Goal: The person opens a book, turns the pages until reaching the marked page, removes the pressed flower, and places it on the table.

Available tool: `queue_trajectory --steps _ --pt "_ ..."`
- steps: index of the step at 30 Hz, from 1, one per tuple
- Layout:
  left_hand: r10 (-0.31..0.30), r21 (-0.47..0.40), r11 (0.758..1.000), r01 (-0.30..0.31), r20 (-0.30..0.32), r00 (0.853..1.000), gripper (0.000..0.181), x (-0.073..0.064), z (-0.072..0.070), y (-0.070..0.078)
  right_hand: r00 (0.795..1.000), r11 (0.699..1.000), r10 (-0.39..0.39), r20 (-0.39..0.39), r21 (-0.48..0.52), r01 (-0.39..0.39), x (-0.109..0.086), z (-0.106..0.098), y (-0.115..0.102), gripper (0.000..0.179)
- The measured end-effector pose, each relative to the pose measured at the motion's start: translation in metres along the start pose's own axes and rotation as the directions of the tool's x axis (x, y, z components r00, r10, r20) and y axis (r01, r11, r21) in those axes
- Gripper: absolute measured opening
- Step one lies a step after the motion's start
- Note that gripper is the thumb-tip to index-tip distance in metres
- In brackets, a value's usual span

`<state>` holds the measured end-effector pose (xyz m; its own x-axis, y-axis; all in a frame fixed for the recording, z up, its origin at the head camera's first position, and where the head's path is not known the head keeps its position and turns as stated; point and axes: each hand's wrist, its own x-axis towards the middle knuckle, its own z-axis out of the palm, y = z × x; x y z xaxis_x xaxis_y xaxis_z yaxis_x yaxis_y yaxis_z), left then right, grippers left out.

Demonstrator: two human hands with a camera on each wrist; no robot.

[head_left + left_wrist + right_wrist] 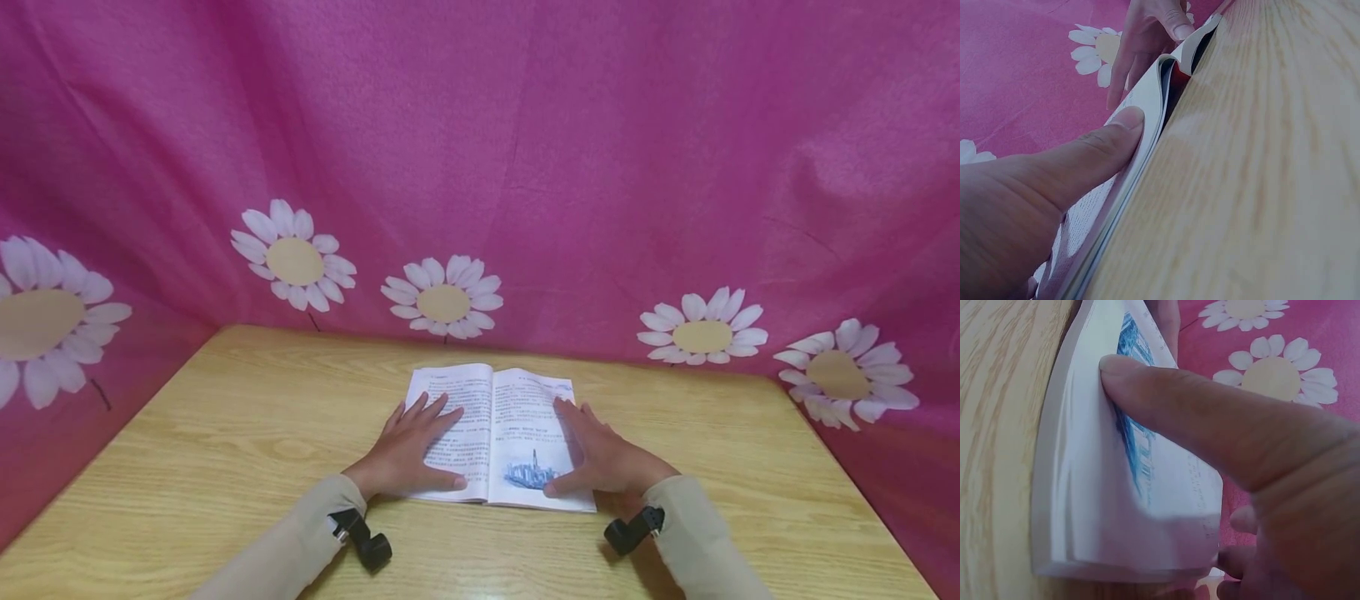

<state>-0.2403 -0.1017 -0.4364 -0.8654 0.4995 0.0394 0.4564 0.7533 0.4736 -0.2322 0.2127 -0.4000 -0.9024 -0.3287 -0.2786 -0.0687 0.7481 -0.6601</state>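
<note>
An open book (480, 425) lies on the table, its left page full of printed text and its right page bearing text above a blue city-skyline picture (531, 473). My left hand (414, 450) rests on the left page with fingers spread, its thumb near the lower edge. Across the fold, my right hand (600, 450) lies over the right page's outer side, thumb beside the picture. In the right wrist view the thumb (1166, 400) extends over the page and the other fingertips show near its outer edge. Page layers (1163, 81) rise at the fold in the left wrist view.
Light wood-grain table (240, 433) surrounds the book. Behind it and along both sides hangs a pink cloth (525, 167) printed with large white daisies. Each sleeve cuff carries a small black device, one on the left (363, 540) and one on the right (633, 532).
</note>
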Motion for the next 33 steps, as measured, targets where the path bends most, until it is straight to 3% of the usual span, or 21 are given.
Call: queue_trajectory --steps 8,17,26,33 --pt "0.002 -0.010 1.000 -0.002 0.000 1.000 0.098 0.000 0.000 0.000 1.000 1.000 -0.018 -0.010 0.003 0.018 0.001 -0.003 -0.002 0.134" --pt "-0.012 -0.016 1.000 0.012 0.012 1.000 0.099 0.000 -0.001 0.000 0.990 0.974 -0.136 -0.026 0.182 0.139 0.000 -0.007 -0.002 0.128" --pt "-0.012 -0.023 1.000 0.013 0.002 1.000 0.099 0.000 -0.001 0.000 0.989 0.944 -0.136 -0.055 0.296 0.146 0.001 -0.011 -0.011 0.113" --pt "-0.007 -0.028 1.000 0.007 0.002 1.000 0.099 0.000 0.000 -0.001 0.996 0.904 -0.054 -0.072 0.420 0.079 0.000 -0.012 -0.011 0.098"
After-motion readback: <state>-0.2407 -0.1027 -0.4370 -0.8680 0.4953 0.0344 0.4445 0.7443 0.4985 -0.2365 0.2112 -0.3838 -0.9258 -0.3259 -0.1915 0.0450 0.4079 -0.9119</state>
